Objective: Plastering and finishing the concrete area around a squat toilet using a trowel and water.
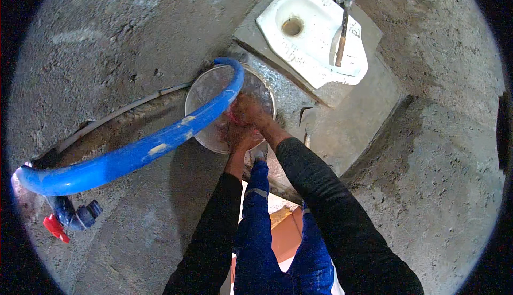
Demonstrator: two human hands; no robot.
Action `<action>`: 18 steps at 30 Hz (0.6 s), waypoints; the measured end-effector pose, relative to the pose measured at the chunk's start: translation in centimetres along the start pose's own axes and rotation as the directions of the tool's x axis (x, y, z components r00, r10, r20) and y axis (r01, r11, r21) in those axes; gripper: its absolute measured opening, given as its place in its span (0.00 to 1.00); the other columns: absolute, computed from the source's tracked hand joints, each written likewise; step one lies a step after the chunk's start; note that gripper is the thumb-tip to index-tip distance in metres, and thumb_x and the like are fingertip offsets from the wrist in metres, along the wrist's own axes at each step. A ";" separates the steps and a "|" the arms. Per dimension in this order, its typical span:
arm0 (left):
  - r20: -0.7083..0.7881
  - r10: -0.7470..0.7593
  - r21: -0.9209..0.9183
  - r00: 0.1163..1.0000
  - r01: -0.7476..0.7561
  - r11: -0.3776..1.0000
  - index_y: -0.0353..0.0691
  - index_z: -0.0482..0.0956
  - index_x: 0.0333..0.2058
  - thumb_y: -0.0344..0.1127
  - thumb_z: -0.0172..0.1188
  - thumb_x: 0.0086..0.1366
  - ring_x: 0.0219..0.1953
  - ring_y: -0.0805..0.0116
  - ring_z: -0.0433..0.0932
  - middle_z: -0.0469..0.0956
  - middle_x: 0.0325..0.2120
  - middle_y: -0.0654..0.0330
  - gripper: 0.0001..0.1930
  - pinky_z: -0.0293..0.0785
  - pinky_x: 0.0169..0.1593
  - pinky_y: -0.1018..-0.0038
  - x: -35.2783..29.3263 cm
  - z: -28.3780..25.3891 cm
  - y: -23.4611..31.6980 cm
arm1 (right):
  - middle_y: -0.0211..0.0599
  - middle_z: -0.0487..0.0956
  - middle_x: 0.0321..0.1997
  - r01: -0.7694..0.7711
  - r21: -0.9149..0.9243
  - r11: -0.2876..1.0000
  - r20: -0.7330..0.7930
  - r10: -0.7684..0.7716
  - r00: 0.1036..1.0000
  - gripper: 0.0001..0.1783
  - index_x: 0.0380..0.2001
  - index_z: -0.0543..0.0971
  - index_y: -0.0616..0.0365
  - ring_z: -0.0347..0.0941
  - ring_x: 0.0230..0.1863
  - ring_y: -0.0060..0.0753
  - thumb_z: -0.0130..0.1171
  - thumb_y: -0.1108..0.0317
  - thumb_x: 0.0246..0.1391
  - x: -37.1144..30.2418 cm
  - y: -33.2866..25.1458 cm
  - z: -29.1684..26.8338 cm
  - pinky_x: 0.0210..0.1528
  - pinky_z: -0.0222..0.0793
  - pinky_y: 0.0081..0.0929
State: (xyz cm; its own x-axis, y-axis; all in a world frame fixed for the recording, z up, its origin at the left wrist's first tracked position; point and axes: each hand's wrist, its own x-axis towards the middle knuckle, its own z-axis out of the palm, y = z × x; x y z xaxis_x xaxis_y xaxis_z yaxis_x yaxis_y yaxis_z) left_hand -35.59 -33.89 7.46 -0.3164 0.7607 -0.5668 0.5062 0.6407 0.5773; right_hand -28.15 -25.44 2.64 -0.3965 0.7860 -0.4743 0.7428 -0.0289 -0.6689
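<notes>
A: Where are the hands rn?
B: Both down in the round grey metal basin (214,89) on the concrete floor (133,38). Left hand (241,137) and right hand (248,110) are pressed tog. around smth pinkish-red (233,117), prob. a cloth, can't tell exactly.
A: Grip?
B: Both hands look closed on that pink thing, fingers mostly hidden tho.
A: Water?
B: Thick blue plastic hose (144,150) arcs over the basin rim, its end at the far edge. It runs back to a pipe w/ a red valve handle (56,227). Can't see flow.
A: How far along?
B: Judging by this, mid-scrub: item is in the basin, in hand, nothing laid aside yet.
A: Else?
B: White ceramic squat toilet pan (312,36) set in a raised concrete slab just beyond.
</notes>
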 end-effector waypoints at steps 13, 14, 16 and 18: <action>-0.263 -0.022 0.013 0.965 0.027 1.000 0.35 0.74 0.49 0.41 0.66 0.55 0.47 0.48 0.76 0.76 0.41 0.43 0.25 0.70 0.53 0.58 0.2 -7.9 -5.0 | 0.45 0.78 0.56 0.383 -0.739 0.554 -0.016 -0.584 0.812 0.18 0.49 0.81 0.51 0.71 0.60 0.54 0.51 0.60 0.58 0.7 -3.4 -3.2 0.63 0.61 0.59; -0.285 -0.019 0.010 0.958 0.023 1.000 0.35 0.76 0.48 0.40 0.65 0.55 0.45 0.48 0.77 0.77 0.39 0.43 0.23 0.71 0.52 0.58 0.0 -8.7 -5.1 | 0.46 0.77 0.59 0.426 -0.758 0.494 0.072 -0.585 0.807 0.20 0.53 0.78 0.52 0.71 0.61 0.54 0.50 0.59 0.61 0.5 -3.7 -3.6 0.60 0.65 0.61; -0.305 0.001 -0.036 0.952 -0.012 0.999 0.34 0.79 0.45 0.37 0.63 0.57 0.42 0.48 0.80 0.80 0.36 0.43 0.18 0.74 0.50 0.59 0.3 -7.5 -3.4 | 0.46 0.79 0.54 0.451 -0.672 0.588 0.199 -0.443 0.874 0.19 0.49 0.80 0.51 0.74 0.57 0.54 0.51 0.60 0.58 0.5 -2.4 -5.8 0.59 0.67 0.58; -0.341 0.007 -0.040 0.940 -0.022 0.999 0.34 0.82 0.43 0.35 0.62 0.59 0.39 0.48 0.82 0.82 0.32 0.42 0.15 0.77 0.47 0.60 -0.7 -7.6 -3.3 | 0.46 0.82 0.49 0.457 -0.543 0.704 0.332 -0.320 0.887 0.18 0.45 0.83 0.50 0.77 0.53 0.53 0.52 0.60 0.54 -0.6 -3.4 -7.9 0.59 0.69 0.55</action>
State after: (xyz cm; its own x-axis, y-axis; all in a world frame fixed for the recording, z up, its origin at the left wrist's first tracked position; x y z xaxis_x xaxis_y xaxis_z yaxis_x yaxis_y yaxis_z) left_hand -43.12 -35.71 10.37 -0.5676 0.7552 -0.3278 0.4804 0.6272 0.6131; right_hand -26.21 -20.87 9.76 -0.7685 0.5017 -0.3972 0.6350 0.6745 -0.3767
